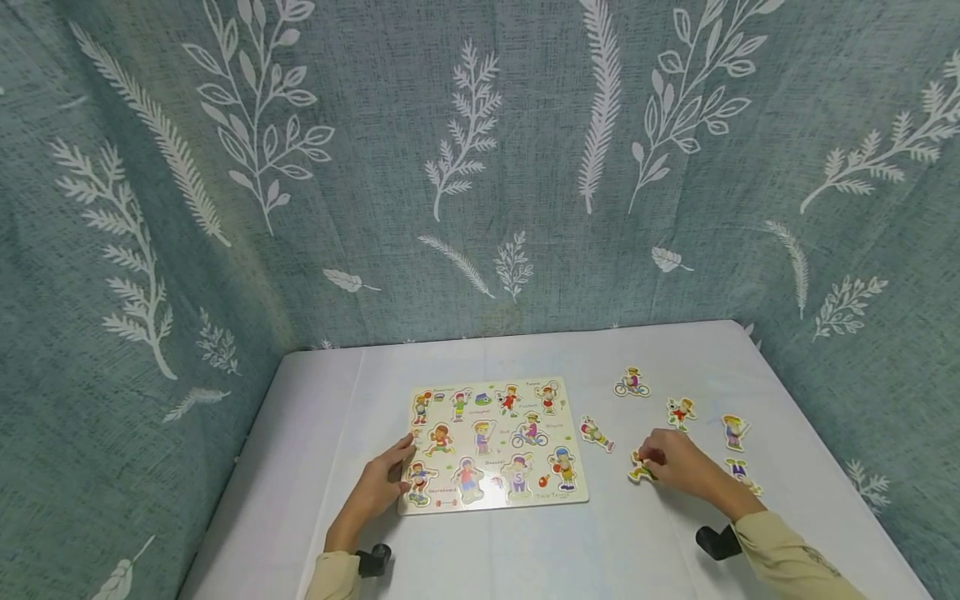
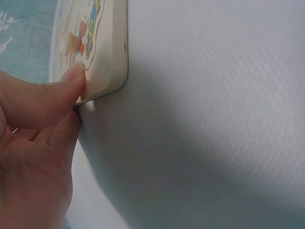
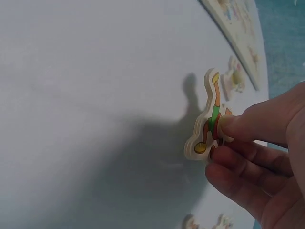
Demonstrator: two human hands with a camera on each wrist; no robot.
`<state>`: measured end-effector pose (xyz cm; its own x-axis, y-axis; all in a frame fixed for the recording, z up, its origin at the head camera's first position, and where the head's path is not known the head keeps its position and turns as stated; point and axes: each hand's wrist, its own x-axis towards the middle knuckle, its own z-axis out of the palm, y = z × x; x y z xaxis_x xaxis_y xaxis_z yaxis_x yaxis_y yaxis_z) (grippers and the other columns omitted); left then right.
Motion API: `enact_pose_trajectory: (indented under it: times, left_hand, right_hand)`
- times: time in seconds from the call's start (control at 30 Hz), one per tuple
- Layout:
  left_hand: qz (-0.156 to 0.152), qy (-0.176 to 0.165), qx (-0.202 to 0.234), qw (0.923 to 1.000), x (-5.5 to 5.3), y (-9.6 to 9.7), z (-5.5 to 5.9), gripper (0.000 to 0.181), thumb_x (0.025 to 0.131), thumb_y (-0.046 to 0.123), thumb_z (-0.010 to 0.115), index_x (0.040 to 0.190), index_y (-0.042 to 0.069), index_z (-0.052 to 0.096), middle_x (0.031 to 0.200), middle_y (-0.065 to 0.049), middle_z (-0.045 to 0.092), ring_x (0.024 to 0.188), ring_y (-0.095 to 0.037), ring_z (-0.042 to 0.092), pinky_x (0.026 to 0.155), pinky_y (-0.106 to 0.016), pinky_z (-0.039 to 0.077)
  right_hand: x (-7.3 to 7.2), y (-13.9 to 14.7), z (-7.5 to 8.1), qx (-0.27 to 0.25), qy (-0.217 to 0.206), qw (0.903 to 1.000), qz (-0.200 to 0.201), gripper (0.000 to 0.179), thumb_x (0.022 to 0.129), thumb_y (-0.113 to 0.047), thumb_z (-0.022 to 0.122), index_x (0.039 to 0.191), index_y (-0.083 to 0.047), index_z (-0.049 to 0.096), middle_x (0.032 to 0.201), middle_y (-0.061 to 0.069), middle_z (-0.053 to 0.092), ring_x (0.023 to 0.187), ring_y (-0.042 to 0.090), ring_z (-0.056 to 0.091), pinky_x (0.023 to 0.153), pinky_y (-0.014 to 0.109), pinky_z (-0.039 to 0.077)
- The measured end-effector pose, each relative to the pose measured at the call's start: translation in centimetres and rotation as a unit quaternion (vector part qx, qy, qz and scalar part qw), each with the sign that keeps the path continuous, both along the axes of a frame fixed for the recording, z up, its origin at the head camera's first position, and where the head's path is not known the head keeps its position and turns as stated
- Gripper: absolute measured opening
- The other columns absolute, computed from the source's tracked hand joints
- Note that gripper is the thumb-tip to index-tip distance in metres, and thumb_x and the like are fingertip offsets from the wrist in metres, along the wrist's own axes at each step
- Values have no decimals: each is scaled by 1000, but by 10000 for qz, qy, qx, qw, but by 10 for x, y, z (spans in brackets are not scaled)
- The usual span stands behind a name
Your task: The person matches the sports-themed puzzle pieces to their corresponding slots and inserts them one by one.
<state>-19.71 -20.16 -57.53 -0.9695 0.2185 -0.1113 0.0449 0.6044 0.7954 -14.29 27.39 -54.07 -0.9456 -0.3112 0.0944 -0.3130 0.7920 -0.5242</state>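
Observation:
A pale wooden puzzle board (image 1: 576, 492) with printed sports figures lies on the table, left of my right hand. My left hand (image 1: 384, 478) grips its left edge, the thumb (image 2: 57, 98) on top near a small peg knob (image 2: 70, 44) and the fingers against the side. To the right of the board, my right hand (image 1: 686, 465) pinches a runner-shaped puzzle piece (image 3: 209, 125) between thumb and fingertips. That piece is tilted in the right wrist view and its upper body is hidden behind the thumb.
Loose puzzle pieces lie around my right hand: a cyclist (image 1: 632, 383), a football player (image 1: 681, 412), a golfer (image 1: 734, 433), one partly covered figure (image 1: 739, 473) and a figure beside the board (image 1: 597, 434). Patterned green cloth (image 1: 480, 267) surrounds the white table (image 1: 337, 392).

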Motion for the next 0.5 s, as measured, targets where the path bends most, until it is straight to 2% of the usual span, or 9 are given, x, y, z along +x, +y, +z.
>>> enact_pose_trajectory:
  times: [0.27,0.5]
  left_hand:
    - [-48,34,4,10000,0,-2,-2,68,69,-19,68,133,-7,48,150,-14,33,129,-37,41,102,-39,41]
    - [-61,37,62,10000,1,-4,-2,68,69,-19,68,133,-7,48,150,-13,33,129,-37,41,102,-38,41]
  right_hand:
    - [-11,-11,16,-242,207,9990,314,11,76,7,68,81,-3,69,74,-4,59,64,3,50,53,20,48]
    - [-19,-25,26,-454,608,9953,609,11,76,7,69,80,-3,69,73,-4,58,62,2,51,51,20,49]
